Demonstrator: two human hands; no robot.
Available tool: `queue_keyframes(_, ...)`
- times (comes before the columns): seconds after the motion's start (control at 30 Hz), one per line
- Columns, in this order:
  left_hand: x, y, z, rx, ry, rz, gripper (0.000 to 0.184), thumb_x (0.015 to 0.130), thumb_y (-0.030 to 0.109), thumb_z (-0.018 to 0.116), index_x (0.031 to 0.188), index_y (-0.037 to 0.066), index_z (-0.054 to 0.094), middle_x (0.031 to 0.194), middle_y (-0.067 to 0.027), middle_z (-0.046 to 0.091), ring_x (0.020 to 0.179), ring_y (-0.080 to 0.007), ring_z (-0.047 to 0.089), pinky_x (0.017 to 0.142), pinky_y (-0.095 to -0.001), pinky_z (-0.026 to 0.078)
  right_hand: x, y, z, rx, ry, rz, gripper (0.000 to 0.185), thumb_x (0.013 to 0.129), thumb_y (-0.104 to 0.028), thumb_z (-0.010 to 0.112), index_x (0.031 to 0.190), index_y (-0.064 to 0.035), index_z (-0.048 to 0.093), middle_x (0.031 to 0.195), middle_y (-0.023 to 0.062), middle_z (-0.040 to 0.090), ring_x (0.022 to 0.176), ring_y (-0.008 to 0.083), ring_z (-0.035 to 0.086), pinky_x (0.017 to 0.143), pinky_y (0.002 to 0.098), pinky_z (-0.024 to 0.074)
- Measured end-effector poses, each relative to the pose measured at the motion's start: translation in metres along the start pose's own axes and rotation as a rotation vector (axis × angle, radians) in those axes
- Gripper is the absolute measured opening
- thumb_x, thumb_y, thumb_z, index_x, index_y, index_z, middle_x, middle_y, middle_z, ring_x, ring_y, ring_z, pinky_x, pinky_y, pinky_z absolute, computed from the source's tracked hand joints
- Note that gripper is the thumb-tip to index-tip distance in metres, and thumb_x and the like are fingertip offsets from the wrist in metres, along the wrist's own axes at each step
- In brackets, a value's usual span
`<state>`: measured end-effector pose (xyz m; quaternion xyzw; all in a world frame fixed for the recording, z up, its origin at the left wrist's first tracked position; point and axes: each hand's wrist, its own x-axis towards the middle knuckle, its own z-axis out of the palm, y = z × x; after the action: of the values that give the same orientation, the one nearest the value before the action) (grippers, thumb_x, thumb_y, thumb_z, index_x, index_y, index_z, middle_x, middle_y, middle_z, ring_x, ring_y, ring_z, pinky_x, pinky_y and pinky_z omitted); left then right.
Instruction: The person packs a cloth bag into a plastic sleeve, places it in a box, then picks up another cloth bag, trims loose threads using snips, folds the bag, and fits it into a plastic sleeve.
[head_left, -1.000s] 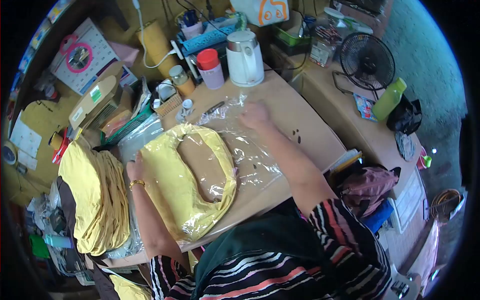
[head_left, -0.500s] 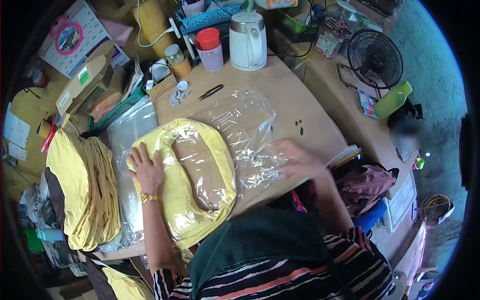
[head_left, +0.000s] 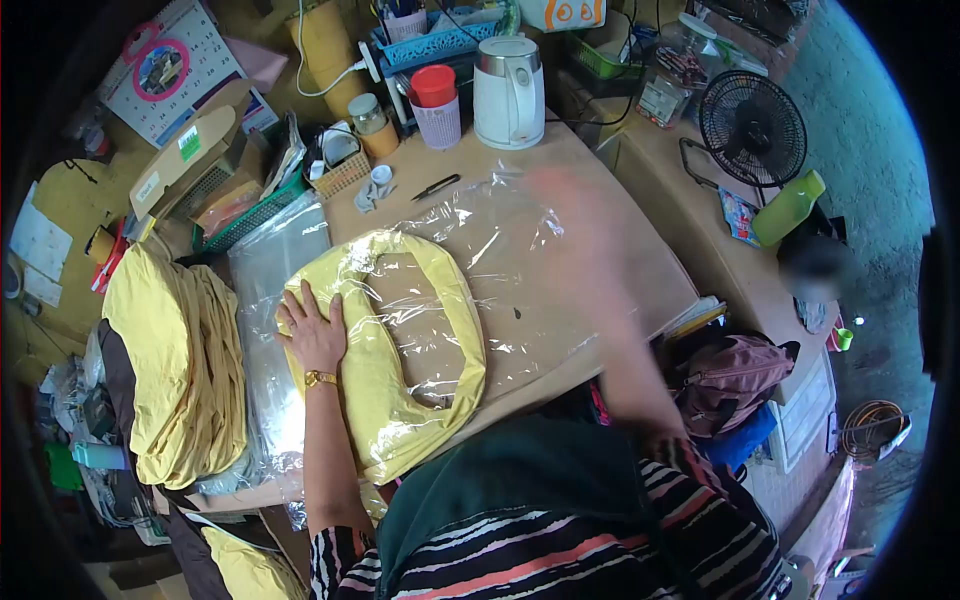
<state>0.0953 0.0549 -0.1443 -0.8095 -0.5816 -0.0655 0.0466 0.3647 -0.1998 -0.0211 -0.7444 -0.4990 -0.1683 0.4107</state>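
Note:
A folded yellow fabric piece [head_left: 375, 420], shaped like a ring, lies inside a clear plastic bag [head_left: 525, 290] on the table. My left hand [head_left: 318, 335] is flat on its left side, fingers spread, pressing on the fabric or the plastic over it. My right hand [head_left: 575, 215] is smeared by motion above the far right part of the bag. I cannot tell whether its fingers touch or hold the plastic. More clear plastic bags [head_left: 283, 260] lie flat to the left of the yellow piece.
Stacked yellow fabric pieces [head_left: 185, 370] stand at the left. Thread snips [head_left: 436, 187], a white kettle [head_left: 509, 95], a cup [head_left: 436, 118] and a basket [head_left: 340, 172] line the table's far side. A fan [head_left: 752, 128] and green bottle [head_left: 790, 208] are right.
My right hand has swept away from me, towards the far side of the bag. The plastic that was bunched at the right now lies flatter. My left hand stays on the yellow piece.

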Motion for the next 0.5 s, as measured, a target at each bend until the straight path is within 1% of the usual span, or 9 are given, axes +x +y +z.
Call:
queue_keyframes(0.03,0.0,0.0,0.001,-0.01,-0.003,0.0,0.072,0.093,0.062,0.031,0.151,0.021,0.022,0.156,-0.0145,0.017,0.143,-0.0366,0.017,0.107,-0.0671,0.016,-0.001,-0.041,0.035,-0.109,-0.181,0.022,0.049,0.083,-0.024,0.067,0.127,-0.0107,0.052,0.134,0.0135,0.049,0.127,0.0352,0.041,0.105,0.0475,0.034)
queue_keyframes(0.07,0.0,0.0,0.002,-0.021,-0.008,0.0,0.072,0.093,0.063,0.032,0.151,0.021,0.022,0.156,-0.0146,0.017,0.143,-0.0368,0.017,0.107,-0.0672,0.015,0.002,-0.066,0.061,0.112,-0.374,-0.154,0.05,0.086,-0.039,0.061,0.127,-0.0112,0.056,0.144,0.0143,0.04,0.14,0.0329,0.026,0.114,0.0599,0.0067)
queue_keyframes(0.13,0.002,0.0,0.002,-0.031,-0.002,0.003,0.073,0.092,0.063,0.032,0.151,0.021,0.022,0.156,-0.0149,0.017,0.143,-0.0369,0.017,0.107,-0.0673,0.015,-0.011,-0.068,0.123,0.093,-0.466,-0.369,0.05,0.088,-0.043,0.055,0.132,-0.0183,0.054,0.149,0.0125,0.035,0.142,0.0296,0.021,0.112,0.0639,0.0019)
queue_keyframes(0.2,0.001,-0.002,0.004,-0.034,-0.009,-0.005,0.073,0.092,0.063,0.033,0.151,0.021,0.022,0.156,-0.0152,0.017,0.143,-0.037,0.017,0.107,-0.0673,0.014,-0.001,-0.013,0.128,-0.307,-0.798,-0.26,0.049,0.089,-0.043,0.051,0.134,-0.0245,0.051,0.148,0.0107,0.037,0.141,0.0315,0.025,0.111,0.0664,0.0031)
queue_keyframes(0.23,0.002,-0.001,0.005,-0.043,0.001,-0.01,0.074,0.092,0.063,0.033,0.151,0.021,0.022,0.156,-0.0156,0.017,0.143,-0.0369,0.017,0.108,-0.0672,0.012,0.016,-0.007,0.101,-0.466,-0.889,-0.116,0.054,0.09,-0.041,0.049,0.14,-0.0191,0.045,0.149,0.0114,0.036,0.14,0.034,0.026,0.111,0.065,0.0055)
queue_keyframes(0.3,0.004,-0.007,0.017,-0.043,0.026,-0.02,0.075,0.091,0.063,0.036,0.151,0.02,0.022,0.156,-0.017,0.016,0.144,-0.0364,0.015,0.109,-0.0668,0.009,-0.005,0.139,0.138,-0.736,-0.427,0.09,0.071,0.088,-0.051,0.048,0.14,-0.0033,0.041,0.146,0.0201,0.037,0.136,0.0369,0.031,0.108,0.0619,0.018)
queue_keyframes(0.33,0.001,-0.004,0.007,-0.055,-0.001,-0.024,0.076,0.09,0.063,0.036,0.151,0.02,0.023,0.156,-0.0175,0.016,0.144,-0.0362,0.014,0.109,-0.067,0.008,0.007,0.168,0.1,-0.612,-0.652,0.366,0.079,0.086,-0.057,0.05,0.142,-0.0031,0.036,0.149,0.0201,0.03,0.139,0.0372,0.026,0.11,0.0592,0.0168)
queue_keyframes(0.4,0.004,-0.004,0.015,-0.067,0.038,-0.04,0.078,0.089,0.065,0.034,0.15,0.018,0.024,0.156,-0.017,0.016,0.144,-0.036,0.014,0.109,-0.0675,0.006,0.024,0.142,0.076,-0.475,-0.891,0.606,0.087,0.084,-0.062,0.051,0.144,-0.0028,0.031,0.153,0.0202,0.022,0.142,0.0374,0.02,0.112,0.0564,0.0155)
queue_keyframes(0.5,0.008,0.0,0.01,-0.064,0.01,-0.095,0.081,0.087,0.067,0.036,0.15,0.018,0.024,0.157,-0.0166,0.015,0.144,-0.0374,0.012,0.109,-0.0672,0.006,-0.043,0.072,0.067,-0.64,-0.47,0.593,0.079,0.081,-0.048,0.063,0.137,0.0014,0.037,0.145,0.0177,0.038,0.136,0.0339,0.031,0.108,0.0488,0.0278)
